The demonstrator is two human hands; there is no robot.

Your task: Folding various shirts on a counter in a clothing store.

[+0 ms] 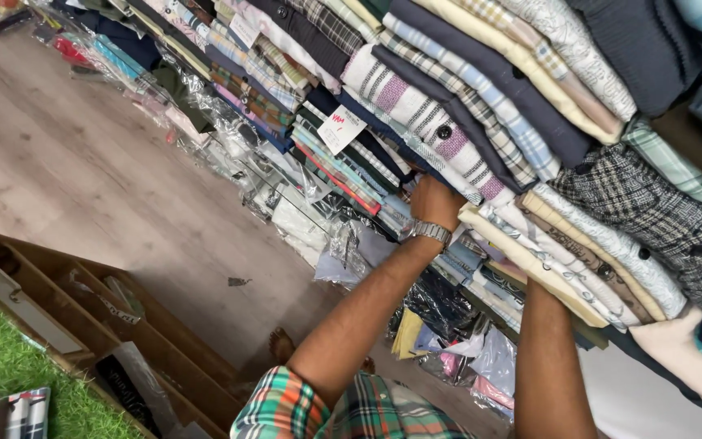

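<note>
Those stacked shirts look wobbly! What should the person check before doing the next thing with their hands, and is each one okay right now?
1. Left hand reaches the folded shirts: ok, it presses against the stack below the white and purple striped shirt.
2. Right hand placed safely: cannot tell, only the forearm shows; the hand is hidden under the shirts.
3. Stack steady: cannot tell, many shirts lean over both arms.
4. Paper tag out of the way: ok, it hangs to the side of the left hand.
5. Bagged shirts below left alone: ok, no hand touches them.
6. Wooden floor by the feet: ok, only a small scrap lies there.
</note>
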